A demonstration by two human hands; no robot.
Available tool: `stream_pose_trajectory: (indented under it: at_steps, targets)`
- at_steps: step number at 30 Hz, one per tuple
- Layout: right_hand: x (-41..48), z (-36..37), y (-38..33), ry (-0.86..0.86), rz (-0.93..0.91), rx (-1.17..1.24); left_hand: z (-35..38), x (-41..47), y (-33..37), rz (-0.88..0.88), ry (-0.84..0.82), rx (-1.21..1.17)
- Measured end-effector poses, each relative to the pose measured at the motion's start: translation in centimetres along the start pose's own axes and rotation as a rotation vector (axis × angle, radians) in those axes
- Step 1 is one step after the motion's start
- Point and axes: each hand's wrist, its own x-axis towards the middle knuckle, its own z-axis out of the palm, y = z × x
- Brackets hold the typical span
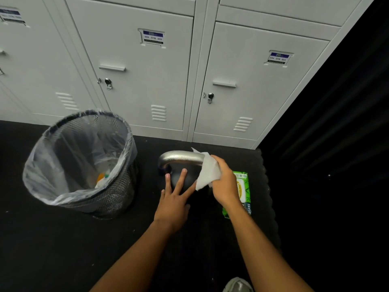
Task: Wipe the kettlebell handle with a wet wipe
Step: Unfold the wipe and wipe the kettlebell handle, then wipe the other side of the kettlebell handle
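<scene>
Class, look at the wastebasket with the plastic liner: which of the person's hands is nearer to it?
Left. The left hand rests spread on the kettlebell, just right of the wastebasket. The right hand, holding the wet wipe at the handle's far end, is farther away.

Left hand [175, 199] splayed flat; right hand [224, 184] clenched

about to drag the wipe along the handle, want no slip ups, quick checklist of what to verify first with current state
1. Wet wipe held in right hand: ok.
2. Wipe touching the kettlebell handle at its right end: ok.
3. Left hand steadying the kettlebell body: ok, fingers spread on it.
4. Rest of handle bare for the stroke: ok.
5. Wipe wet enough: cannot tell.
6. Bin close by for disposal: ok.
</scene>
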Motion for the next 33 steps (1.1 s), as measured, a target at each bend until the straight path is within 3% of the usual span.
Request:
stream_pose_trajectory:
  at_steps: [3,7,11,14,17,22,25,30,33]
  targets:
    - [0.1,-1.4,-0.4,0.061,0.046,0.002,-1.1,-0.5,0.6,-0.026,0.027,-0.105]
    - [-1.0,-1.9,-1.0,0.220,0.049,0.044,-3.0,-1.7,2.5,-0.021,0.356,-0.435]
    - [-3.1,-2.3,-3.1,0.234,0.016,0.205,-5.3,-2.3,5.2,-0.094,0.280,-1.020]
    - [-4.7,-2.4,-5.0,0.177,-0.028,0.209,-7.9,-2.2,7.1,-0.108,0.200,-1.224]
    - [-5.9,-3.1,-6.7,0.053,-0.068,0.212,-9.7,-2.1,7.9,-0.085,0.281,-1.236]
    - [-5.8,-4.5,-8.1,-0.110,0.143,0.713,-11.8,-2.4,6.8,-0.047,0.291,-1.368]
    - [-5.7,-3.5,-9.0,-0.107,0.103,0.524,-13.5,-2.7,5.6,-0.047,0.164,-1.472]
    - [-5.2,-2.2,-10.4,0.031,-0.021,0.467,-16.0,-2.6,2.4,-0.090,0.130,-1.132]
    - [-4.7,-1.7,-10.6,0.025,0.009,0.413,-17.5,-2.7,0.1,0.070,0.037,-1.013]
